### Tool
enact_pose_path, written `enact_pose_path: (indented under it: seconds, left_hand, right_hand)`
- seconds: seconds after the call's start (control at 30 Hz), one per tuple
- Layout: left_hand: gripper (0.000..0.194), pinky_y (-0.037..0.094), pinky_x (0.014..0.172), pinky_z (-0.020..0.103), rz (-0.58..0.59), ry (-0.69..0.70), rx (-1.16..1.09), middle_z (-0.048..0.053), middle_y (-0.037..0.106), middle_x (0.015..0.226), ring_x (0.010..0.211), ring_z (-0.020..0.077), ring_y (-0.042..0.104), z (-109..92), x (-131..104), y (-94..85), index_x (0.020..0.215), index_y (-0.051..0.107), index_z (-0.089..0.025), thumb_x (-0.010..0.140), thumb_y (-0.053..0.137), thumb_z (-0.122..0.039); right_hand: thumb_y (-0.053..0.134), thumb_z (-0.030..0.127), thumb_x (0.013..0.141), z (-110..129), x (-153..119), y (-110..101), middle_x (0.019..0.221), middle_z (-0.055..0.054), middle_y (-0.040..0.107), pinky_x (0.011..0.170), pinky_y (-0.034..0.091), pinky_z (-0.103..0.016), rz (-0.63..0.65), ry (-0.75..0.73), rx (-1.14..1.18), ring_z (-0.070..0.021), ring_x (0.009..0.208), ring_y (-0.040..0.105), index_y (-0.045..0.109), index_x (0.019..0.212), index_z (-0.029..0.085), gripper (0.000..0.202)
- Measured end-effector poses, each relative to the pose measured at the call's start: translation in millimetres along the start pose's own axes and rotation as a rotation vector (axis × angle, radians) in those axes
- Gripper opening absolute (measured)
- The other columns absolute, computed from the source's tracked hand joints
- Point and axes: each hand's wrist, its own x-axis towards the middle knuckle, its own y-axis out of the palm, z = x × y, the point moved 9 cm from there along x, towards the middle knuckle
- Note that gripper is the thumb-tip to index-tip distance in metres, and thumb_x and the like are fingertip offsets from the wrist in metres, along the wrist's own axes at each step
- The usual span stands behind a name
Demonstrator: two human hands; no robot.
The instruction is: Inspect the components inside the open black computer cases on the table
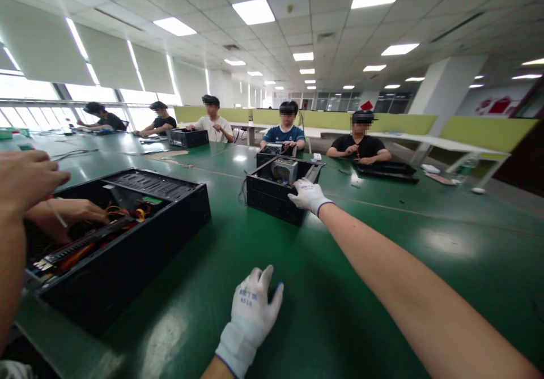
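On the green table (361,243) stands a black computer case (272,200), its top side open, with a silver power supply (284,170) inside. My right hand (309,195), in a white glove, reaches to the near right corner of this case; its fingers rest over the edge and seem to grip it. Nearer to me, my left hand (251,310), gloved in white too, is just above or on the table. Its thumb and fingers are apart, and nothing is held in it. A gap of bare green surface separates it from the case.
At the left, a co-worker's hands (72,214) work in a larger open black case (127,265) full of wires. Across the table sit several people, one with a black panel (386,170). A second case (187,137) stands farther back.
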Motion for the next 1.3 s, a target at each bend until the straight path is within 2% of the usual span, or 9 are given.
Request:
enact_pose_path:
  seconds: [0.17,0.33,0.5,0.67,0.77,0.87,0.97,1.13,1.3]
  left_hand:
    - [0.040,0.053,0.080,0.034,-0.024,0.000,-0.020,0.008,0.066,0.102,0.088,0.0213,0.067,2.0,-0.3,-0.7,0.129,0.062,-0.019,0.096,0.051,-0.040]
    - [0.041,0.054,0.079,0.033,-0.086,0.022,-0.057,0.008,0.065,0.099,0.087,0.0211,0.068,1.2,-2.0,-12.6,0.128,0.061,-0.018,0.096,0.053,-0.042]
    - [0.043,0.054,0.074,0.034,-0.238,0.066,-0.100,0.007,0.063,0.096,0.082,0.0210,0.066,-12.2,-4.8,-58.5,0.129,0.060,-0.017,0.095,0.055,-0.044]
    - [0.041,0.051,0.073,0.031,-0.329,0.184,-0.104,0.005,0.061,0.094,0.079,0.0184,0.063,-54.0,-7.8,-113.7,0.126,0.063,-0.020,0.095,0.057,-0.046]
    - [0.038,0.051,0.072,0.031,-0.249,0.306,-0.017,0.006,0.062,0.096,0.080,0.0190,0.064,-88.1,-12.3,-130.3,0.119,0.068,-0.021,0.094,0.057,-0.049]
    - [0.035,0.050,0.069,0.032,-0.053,0.467,0.143,0.006,0.063,0.093,0.078,0.0201,0.063,-123.4,-24.9,-129.4,0.107,0.072,-0.022,0.093,0.059,-0.051]
    - [0.031,0.048,0.066,0.033,0.081,0.558,0.243,0.005,0.063,0.088,0.074,0.0201,0.062,-146.2,-43.6,-128.2,0.093,0.072,-0.022,0.093,0.059,-0.050]
    - [0.037,0.046,0.064,0.033,0.096,0.694,0.224,0.006,0.062,0.086,0.072,0.0194,0.060,-170.8,-79.4,-134.7,0.086,0.069,-0.021,0.095,0.054,-0.054]
    - [0.029,0.042,0.058,0.034,0.081,0.779,0.084,0.005,0.060,0.080,0.066,0.0201,0.058,-190.4,-109.7,-147.8,0.082,0.066,-0.020,0.092,0.059,-0.046]
  right_hand:
    - [0.045,0.058,0.093,-4.7,-43.5,-12.3,0.125,-0.016,0.065,0.093,0.036,-0.043,-0.044,-0.013,0.013,-0.0312,0.120,0.054,0.063,0.116,0.017,0.051]
    - [0.044,0.061,0.094,-13.9,-127.3,-31.8,0.118,-0.014,0.067,0.090,0.034,-0.041,-0.104,-0.032,0.007,-0.0294,0.110,0.059,0.063,0.108,0.018,0.049]
    - [0.040,0.061,0.097,-17.0,-218.8,-56.1,0.120,-0.017,0.068,0.093,0.031,-0.043,-0.186,-0.149,0.025,-0.0316,0.121,0.056,0.063,0.100,0.017,0.049]
    - [0.045,0.057,0.098,-20.9,-297.9,-80.1,0.112,-0.015,0.071,0.095,0.031,-0.044,-0.216,-0.209,0.100,-0.0314,0.125,0.056,0.064,0.097,0.018,0.044]
    - [0.049,0.055,0.097,-23.2,-339.5,-93.1,0.107,-0.013,0.072,0.095,0.032,-0.044,-0.214,-0.223,0.138,-0.0313,0.123,0.057,0.064,0.092,0.019,0.039]
    - [0.053,0.052,0.096,-26.4,-376.4,-103.0,0.101,-0.011,0.073,0.093,0.033,-0.045,-0.210,-0.238,0.169,-0.0312,0.122,0.058,0.065,0.094,0.021,0.033]
    - [0.057,0.049,0.095,-30.5,-408.0,-111.7,0.099,-0.009,0.073,0.095,0.033,-0.046,-0.240,-0.260,0.177,-0.0302,0.120,0.060,0.065,0.098,0.023,0.028]
    - [0.063,0.045,0.091,-33.8,-449.5,-122.7,0.098,-0.007,0.073,0.103,0.031,-0.050,-0.287,-0.312,0.179,-0.0281,0.115,0.062,0.066,0.097,0.025,0.021]
    - [0.071,0.037,0.085,-32.7,-483.2,-138.7,0.095,-0.003,0.072,0.115,0.025,-0.052,-0.347,-0.385,0.237,-0.0259,0.113,0.063,0.065,0.090,0.022,0.017]
